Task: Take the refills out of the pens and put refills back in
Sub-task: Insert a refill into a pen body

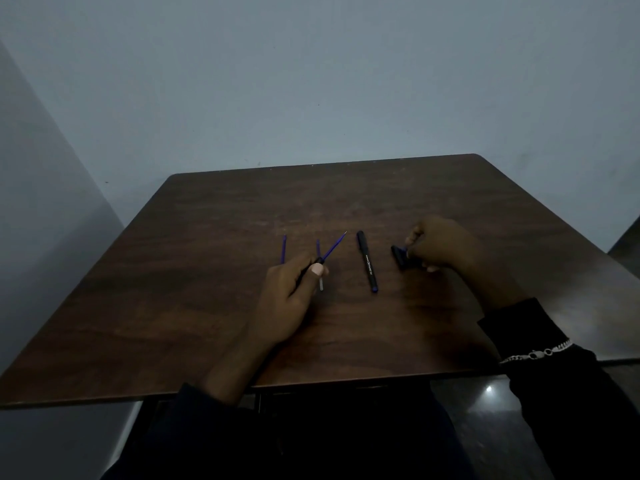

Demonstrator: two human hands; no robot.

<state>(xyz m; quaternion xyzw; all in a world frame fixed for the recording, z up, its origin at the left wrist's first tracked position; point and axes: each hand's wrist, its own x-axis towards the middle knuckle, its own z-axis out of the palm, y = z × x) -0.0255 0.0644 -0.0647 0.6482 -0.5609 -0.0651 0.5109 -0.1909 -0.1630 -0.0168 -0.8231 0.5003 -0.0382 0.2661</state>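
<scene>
L hand (289, 292) grips blue refill (333, 247), tip up; R hand (441, 244) closed on black pen part (400, 257).

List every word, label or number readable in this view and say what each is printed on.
Only one printed text shows: white lettering along the barrel of the black pen lying on the table. It is too small and blurred to read with certainty.
No readable text shows on the loose blue refills, on the pen parts in the left hand and right hand, or on the wall.

Both hands (291, 292) (446, 244) low, fingers (317, 270) curled.
</scene>
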